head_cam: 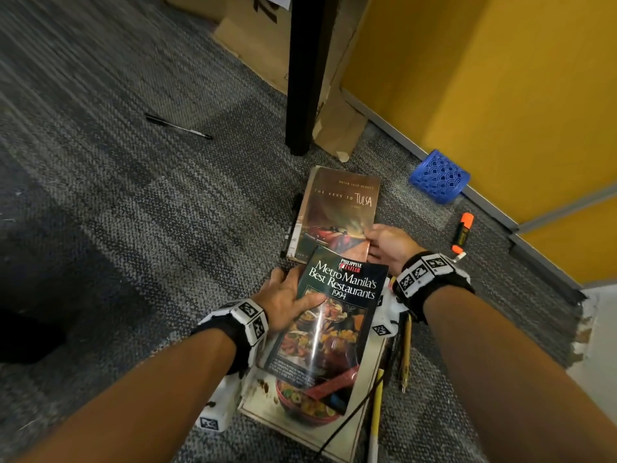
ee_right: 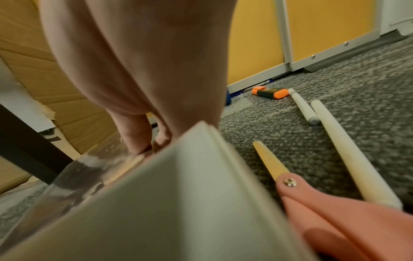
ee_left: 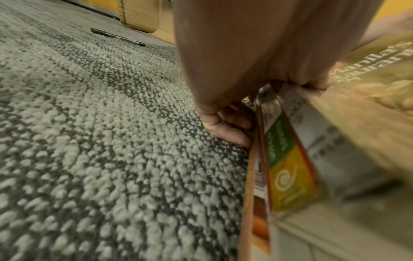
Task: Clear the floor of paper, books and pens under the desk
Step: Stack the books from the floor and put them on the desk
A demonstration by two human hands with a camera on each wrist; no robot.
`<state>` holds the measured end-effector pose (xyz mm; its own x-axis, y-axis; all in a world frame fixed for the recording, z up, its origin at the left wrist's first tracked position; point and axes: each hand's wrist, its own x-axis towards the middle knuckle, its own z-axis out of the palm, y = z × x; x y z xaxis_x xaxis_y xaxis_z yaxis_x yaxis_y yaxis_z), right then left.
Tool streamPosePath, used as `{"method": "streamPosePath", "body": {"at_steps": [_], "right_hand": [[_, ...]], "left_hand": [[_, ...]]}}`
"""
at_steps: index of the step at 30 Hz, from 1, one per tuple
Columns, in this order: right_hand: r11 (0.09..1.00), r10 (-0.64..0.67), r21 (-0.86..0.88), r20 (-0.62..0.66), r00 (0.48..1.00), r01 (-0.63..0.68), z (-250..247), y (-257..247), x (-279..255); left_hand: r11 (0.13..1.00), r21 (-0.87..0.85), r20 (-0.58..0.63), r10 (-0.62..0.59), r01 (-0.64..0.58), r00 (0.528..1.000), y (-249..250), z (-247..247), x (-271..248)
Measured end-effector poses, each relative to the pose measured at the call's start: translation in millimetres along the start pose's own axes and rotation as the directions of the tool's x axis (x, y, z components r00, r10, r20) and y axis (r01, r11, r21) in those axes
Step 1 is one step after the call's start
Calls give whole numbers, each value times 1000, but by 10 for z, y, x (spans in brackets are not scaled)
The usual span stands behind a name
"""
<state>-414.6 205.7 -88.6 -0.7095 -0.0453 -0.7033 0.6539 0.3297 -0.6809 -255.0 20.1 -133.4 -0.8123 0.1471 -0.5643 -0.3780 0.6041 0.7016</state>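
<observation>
My left hand [head_cam: 287,295] grips the left edge of the green "Metro Manila's Best Restaurants" book [head_cam: 337,315], thumb on the cover. In the left wrist view its fingers [ee_left: 228,123] curl under the books against the carpet. That book lies on a larger cookbook [head_cam: 300,406]. My right hand [head_cam: 384,245] pinches the near right corner of the brown "Keys to Tulsa" book [head_cam: 337,208], which lies flat just beyond. A black marker [head_cam: 291,222] lies along that book's left side. A black pen [head_cam: 178,127] lies farther left on the carpet.
A black desk leg [head_cam: 305,78] stands behind the books, with cardboard boxes [head_cam: 253,38] around it. By the yellow wall lie a blue mesh holder [head_cam: 439,177] and an orange highlighter [head_cam: 462,232]. Pink scissors [ee_right: 335,220], white pens [ee_right: 304,107] and a yellow pencil [head_cam: 405,349] lie under my right wrist.
</observation>
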Motion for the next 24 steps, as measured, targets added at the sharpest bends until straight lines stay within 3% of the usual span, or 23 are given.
{"method": "streamPosePath", "body": {"at_steps": [6, 10, 13, 18, 21, 24], "right_hand": [[986, -157, 62, -8, 988, 157, 93, -81, -60], [940, -327, 100, -14, 945, 327, 121, -148, -191], [872, -431, 200, -121, 894, 447, 51, -349, -321], [754, -457, 359, -315, 832, 550, -180, -663, -666], [750, -445, 409, -268, 855, 519, -362, -586, -987], [836, -321, 416, -161, 933, 359, -471, -223, -1287]], "left_hand": [[1000, 12, 1, 2, -2, 1000, 11, -9, -22], [1000, 2, -11, 0, 0, 1000, 42, -19, -37], [1000, 0, -18, 2, -2, 1000, 53, -16, -33], [1000, -14, 5, -21, 21, 1000, 2, -13, 9], [1000, -9, -1, -25, 25, 1000, 6, -6, 18], [1000, -5, 0, -29, 29, 1000, 13, -9, 12]]}}
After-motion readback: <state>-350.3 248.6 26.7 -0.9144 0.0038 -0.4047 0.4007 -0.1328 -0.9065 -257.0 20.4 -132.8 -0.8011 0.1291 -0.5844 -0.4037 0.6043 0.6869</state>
